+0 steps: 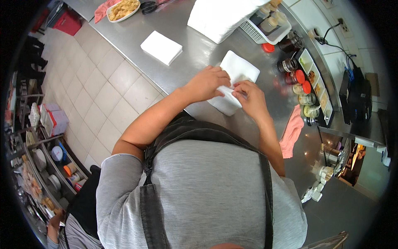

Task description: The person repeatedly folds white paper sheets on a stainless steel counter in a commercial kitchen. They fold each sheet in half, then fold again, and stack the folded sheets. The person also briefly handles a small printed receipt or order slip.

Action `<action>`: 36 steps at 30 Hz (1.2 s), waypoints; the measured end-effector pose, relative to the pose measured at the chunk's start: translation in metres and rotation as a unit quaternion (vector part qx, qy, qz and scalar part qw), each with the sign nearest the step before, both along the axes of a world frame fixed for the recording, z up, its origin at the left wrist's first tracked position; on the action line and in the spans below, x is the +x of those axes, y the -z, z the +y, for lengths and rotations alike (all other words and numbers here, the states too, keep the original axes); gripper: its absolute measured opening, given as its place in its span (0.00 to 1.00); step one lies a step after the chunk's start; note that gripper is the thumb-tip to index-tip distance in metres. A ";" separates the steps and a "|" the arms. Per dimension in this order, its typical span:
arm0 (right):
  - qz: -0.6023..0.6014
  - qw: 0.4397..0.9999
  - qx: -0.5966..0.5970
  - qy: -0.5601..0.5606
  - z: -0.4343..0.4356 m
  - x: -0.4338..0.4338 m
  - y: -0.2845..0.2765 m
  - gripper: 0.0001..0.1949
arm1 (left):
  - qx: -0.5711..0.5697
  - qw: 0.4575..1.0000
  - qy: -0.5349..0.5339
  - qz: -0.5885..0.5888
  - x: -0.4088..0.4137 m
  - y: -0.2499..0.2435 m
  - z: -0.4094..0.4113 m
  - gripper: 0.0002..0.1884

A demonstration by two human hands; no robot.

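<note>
Both hands meet at a white paper napkin (228,96) above the steel counter. My left hand (209,83) grips its left side, fingers curled over the edge. On the other side, my right hand (250,98) pinches the napkin between thumb and fingers. Beneath and behind them lie more white napkins (241,67), partly hidden by the hands. A neat stack of folded white napkins (161,47) rests farther back to the left. Behind it all stands a large white plastic-wrapped pack (214,18), cut off by the top of the picture.
Jars with red lids (297,77) and a tray of white containers (317,84) line the right side. A white basket (255,32) holds bottles. Pink cloth (291,133) lies at right. A plate of food (122,11) sits far left. Another person (82,230) is at lower left.
</note>
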State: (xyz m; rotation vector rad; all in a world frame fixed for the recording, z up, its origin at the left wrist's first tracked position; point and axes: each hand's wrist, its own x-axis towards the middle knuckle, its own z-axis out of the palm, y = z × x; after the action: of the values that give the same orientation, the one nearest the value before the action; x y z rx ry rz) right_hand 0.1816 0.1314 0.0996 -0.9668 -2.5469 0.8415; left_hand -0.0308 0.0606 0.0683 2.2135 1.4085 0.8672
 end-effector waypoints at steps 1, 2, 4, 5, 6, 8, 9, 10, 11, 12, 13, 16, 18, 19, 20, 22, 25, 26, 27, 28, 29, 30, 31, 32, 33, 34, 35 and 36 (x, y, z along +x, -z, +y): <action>-0.002 0.998 -0.057 0.006 0.007 0.001 -0.001 0.06 | -0.022 1.000 -0.010 -0.015 -0.001 0.003 0.007 0.20; 0.005 0.996 -0.088 -0.004 0.012 0.002 -0.002 0.06 | -0.076 0.994 -0.031 -0.076 -0.003 0.004 0.012 0.17; 0.022 0.991 -0.132 -0.014 0.022 0.005 0.006 0.06 | -0.185 0.961 -0.076 -0.192 -0.006 0.008 0.021 0.13; 0.031 0.988 -0.152 -0.021 0.025 0.006 0.009 0.06 | -0.198 0.957 -0.072 -0.198 -0.008 0.007 0.023 0.12; 0.023 0.987 -0.156 -0.023 0.027 0.007 0.010 0.06 | -0.210 0.954 -0.068 -0.203 -0.010 0.005 0.026 0.11; 0.008 0.986 -0.165 -0.026 0.029 0.010 0.012 0.07 | -0.240 0.940 -0.064 -0.234 -0.013 0.004 0.028 0.10; 0.012 0.987 -0.157 -0.033 0.029 0.010 0.013 0.07 | -0.257 0.929 -0.063 -0.259 -0.014 0.006 0.028 0.10; 0.016 0.988 -0.148 -0.039 0.030 0.010 0.014 0.07 | -0.274 0.917 -0.063 -0.283 -0.015 0.007 0.029 0.11; 0.018 0.989 -0.140 -0.045 0.030 0.011 0.015 0.07 | -0.280 0.916 -0.069 -0.279 -0.014 0.004 0.028 0.11; 0.024 0.989 -0.134 -0.050 0.030 0.011 0.017 0.07 | -0.287 0.915 -0.076 -0.274 -0.014 0.000 0.028 0.12; 0.030 0.990 -0.128 -0.057 0.031 0.012 0.018 0.07 | -0.293 0.914 -0.083 -0.269 -0.013 -0.003 0.027 0.12; 0.043 0.992 -0.096 -0.065 0.031 0.011 0.023 0.07 | -0.297 0.911 -0.070 -0.279 -0.013 -0.006 0.025 0.13; 0.045 0.995 -0.063 -0.065 0.027 0.010 0.019 0.06 | -0.288 0.916 -0.065 -0.272 -0.009 -0.017 0.023 0.11; 0.044 0.996 -0.042 -0.063 0.023 0.010 0.015 0.06 | -0.284 0.919 -0.062 -0.268 -0.008 -0.022 0.021 0.11; 0.042 0.997 -0.019 -0.062 0.019 0.008 0.007 0.06 | -0.226 0.947 -0.041 -0.226 -0.008 -0.026 0.019 0.10; 0.077 0.995 0.000 -0.058 0.007 0.007 -0.004 0.07 | -0.110 0.984 -0.003 -0.137 -0.010 -0.030 0.014 0.09; 0.060 0.988 -0.143 -0.007 -0.009 0.011 -0.025 0.07 | -0.135 0.972 0.014 -0.192 -0.007 -0.037 0.006 0.08; 0.043 0.975 -0.219 0.016 -0.011 0.012 -0.028 0.07 | -0.162 0.962 0.000 -0.219 -0.006 -0.036 0.006 0.08; 0.072 0.970 -0.231 0.037 -0.011 0.013 -0.022 0.07 | -0.188 0.951 -0.015 -0.246 -0.003 -0.033 0.006 0.08; 0.101 0.963 -0.242 0.057 -0.012 0.015 -0.012 0.07 | -0.214 0.938 -0.029 -0.272 0.000 -0.031 0.008 0.09; 0.129 0.956 -0.253 0.079 -0.012 0.014 -0.009 0.07 | -0.227 0.942 -0.067 -0.237 0.003 -0.033 0.011 0.09; 0.184 0.948 -0.239 0.101 -0.014 0.012 -0.007 0.08 | -0.239 0.944 -0.104 -0.202 0.005 -0.036 0.016 0.09; 0.237 0.937 -0.223 0.123 -0.018 0.007 -0.006 0.11 | -0.250 0.944 -0.141 -0.166 0.008 -0.037 0.020 0.10; 0.290 0.923 -0.208 0.142 -0.019 0.004 -0.006 0.13 | -0.222 0.948 -0.159 -0.163 0.010 -0.032 0.023 0.10; 0.283 0.928 -0.204 0.129 -0.017 0.006 0.000 0.15 | -0.194 0.951 -0.177 -0.160 0.011 -0.022 0.026 0.10; 0.277 0.933 -0.200 0.115 -0.014 0.010 0.010 0.16 | -0.166 0.954 -0.195 -0.157 0.013 -0.016 0.028 0.10; 0.270 0.937 -0.194 0.104 -0.011 0.012 0.012 0.18 | -0.156 0.956 -0.209 -0.133 0.015 -0.015 0.030 0.10; 0.219 0.950 -0.196 0.107 -0.009 0.016 0.011 0.19 | -0.146 0.958 -0.224 -0.108 0.018 -0.015 0.032 0.10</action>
State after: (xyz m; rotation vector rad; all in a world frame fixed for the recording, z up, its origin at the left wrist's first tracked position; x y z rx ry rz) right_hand 0.1980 0.1226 0.0889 -1.0040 -1.9008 1.3514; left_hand -0.0131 0.0924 0.0834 1.5569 1.8235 0.9366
